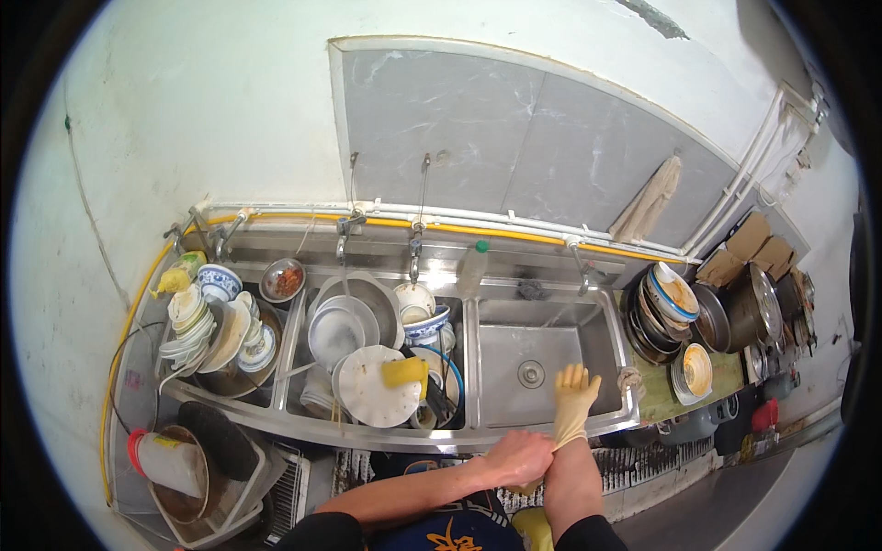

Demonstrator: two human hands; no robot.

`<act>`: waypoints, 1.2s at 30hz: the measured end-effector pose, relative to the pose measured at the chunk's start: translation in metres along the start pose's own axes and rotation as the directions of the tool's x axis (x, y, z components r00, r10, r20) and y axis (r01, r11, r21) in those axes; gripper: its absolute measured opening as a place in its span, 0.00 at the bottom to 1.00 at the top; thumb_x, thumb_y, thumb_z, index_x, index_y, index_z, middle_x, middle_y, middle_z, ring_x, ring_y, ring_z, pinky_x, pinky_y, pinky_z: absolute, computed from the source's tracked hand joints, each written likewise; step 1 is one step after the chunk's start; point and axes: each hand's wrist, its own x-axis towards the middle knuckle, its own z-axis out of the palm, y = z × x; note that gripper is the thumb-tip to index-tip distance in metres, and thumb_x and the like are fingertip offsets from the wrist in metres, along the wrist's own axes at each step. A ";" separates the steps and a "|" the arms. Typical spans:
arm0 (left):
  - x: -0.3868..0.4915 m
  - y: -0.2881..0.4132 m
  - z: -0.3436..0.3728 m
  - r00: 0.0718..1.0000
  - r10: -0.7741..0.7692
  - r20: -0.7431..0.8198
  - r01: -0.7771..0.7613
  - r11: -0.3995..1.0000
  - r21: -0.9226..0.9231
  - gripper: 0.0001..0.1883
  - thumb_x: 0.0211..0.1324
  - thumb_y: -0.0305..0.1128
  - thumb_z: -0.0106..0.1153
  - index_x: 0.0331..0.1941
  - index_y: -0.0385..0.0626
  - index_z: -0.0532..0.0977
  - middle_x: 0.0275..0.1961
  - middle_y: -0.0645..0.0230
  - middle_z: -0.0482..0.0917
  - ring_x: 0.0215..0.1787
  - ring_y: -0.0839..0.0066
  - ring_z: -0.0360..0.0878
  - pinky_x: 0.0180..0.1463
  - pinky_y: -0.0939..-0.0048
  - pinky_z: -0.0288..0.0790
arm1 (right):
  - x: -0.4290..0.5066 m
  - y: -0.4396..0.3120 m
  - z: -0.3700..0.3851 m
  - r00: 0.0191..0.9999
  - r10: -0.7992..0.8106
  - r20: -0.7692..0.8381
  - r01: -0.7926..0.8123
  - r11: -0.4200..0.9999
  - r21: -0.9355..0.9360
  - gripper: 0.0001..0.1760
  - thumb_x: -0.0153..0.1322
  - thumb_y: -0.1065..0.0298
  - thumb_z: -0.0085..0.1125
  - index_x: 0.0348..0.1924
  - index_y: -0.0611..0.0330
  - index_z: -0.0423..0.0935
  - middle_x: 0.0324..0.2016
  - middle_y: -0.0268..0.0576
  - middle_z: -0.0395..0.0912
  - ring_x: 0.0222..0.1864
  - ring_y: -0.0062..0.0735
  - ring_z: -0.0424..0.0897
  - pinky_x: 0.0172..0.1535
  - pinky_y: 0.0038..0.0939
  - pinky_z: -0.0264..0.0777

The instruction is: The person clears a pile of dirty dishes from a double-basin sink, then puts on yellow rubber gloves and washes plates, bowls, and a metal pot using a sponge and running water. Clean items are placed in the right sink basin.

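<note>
A pale yellow rubber glove point(570, 428) covers my right hand point(576, 394), whose fingers are spread over the front of the right sink basin point(510, 344). At that wrist, my left hand point(525, 457) grips the glove's cuff and draws it taut. The basin is bare metal with a round drain strainer point(530, 374) in its floor. In the middle basin, a scalloped white plate point(375, 406) lies on stacked dishes and carries a yellow sponge point(402, 372). Beside it, a white bowl point(336, 337) holds cloudy, foamy water under a faucet point(343, 237).
More dirty bowls point(189, 324) fill the left basin. Pots and plates point(661, 310) crowd the green board point(723, 379) at right. A green-capped bottle point(474, 268) and steel wool point(530, 289) sit on the back ledge. A crate point(238, 506) with a plastic jug point(172, 463) stands at lower left.
</note>
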 end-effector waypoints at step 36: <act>-0.082 -0.090 -0.044 0.599 -0.637 -0.486 -0.054 0.573 -0.817 0.09 0.71 0.32 0.67 0.47 0.39 0.84 0.33 0.72 0.84 0.35 0.83 0.80 0.40 0.75 0.75 | -0.217 0.044 0.105 0.823 0.548 0.151 0.167 0.021 -0.986 0.21 0.80 0.51 0.62 0.54 0.59 0.89 0.40 0.44 0.91 0.45 0.29 0.88 0.50 0.34 0.80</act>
